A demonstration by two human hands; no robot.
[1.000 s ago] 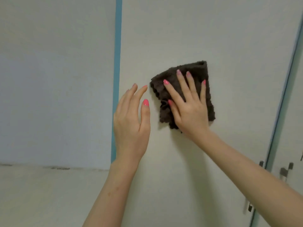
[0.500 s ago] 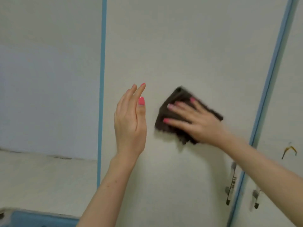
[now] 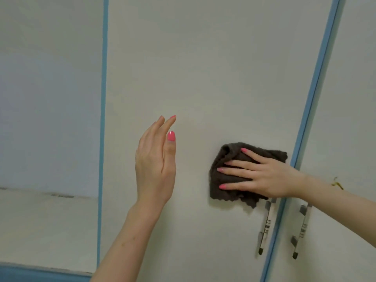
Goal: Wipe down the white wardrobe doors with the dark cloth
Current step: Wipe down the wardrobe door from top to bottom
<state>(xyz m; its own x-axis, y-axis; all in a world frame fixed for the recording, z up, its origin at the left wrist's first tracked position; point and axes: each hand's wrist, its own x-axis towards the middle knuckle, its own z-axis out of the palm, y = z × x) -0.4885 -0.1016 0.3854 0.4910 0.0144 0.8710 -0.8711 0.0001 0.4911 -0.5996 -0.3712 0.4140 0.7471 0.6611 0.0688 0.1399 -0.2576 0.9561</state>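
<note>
The white wardrobe door point(image 3: 203, 68) fills the middle of the view, edged in blue on both sides. A dark brown cloth point(image 3: 225, 180) lies flat against it, low and near its right edge. My right hand point(image 3: 262, 176) presses on the cloth with fingers spread and pointing left. My left hand point(image 3: 155, 161) is raised beside the cloth, left of it, fingers straight and together, holding nothing; whether it touches the door I cannot tell. A second white door point(image 3: 350, 119) stands to the right.
Two metal handles, the left handle point(image 3: 266, 226) and the right handle point(image 3: 301, 231), hang just below my right hand on either side of the blue door edge point(image 3: 313, 98). A small yellow mark point(image 3: 336, 183) is on the right door. A pale wall point(image 3: 50, 98) lies left.
My right hand has swept the cloth down and to the right across the door, turning so its fingers point left. The view has dropped, showing both handles. My left hand kept its pose.
</note>
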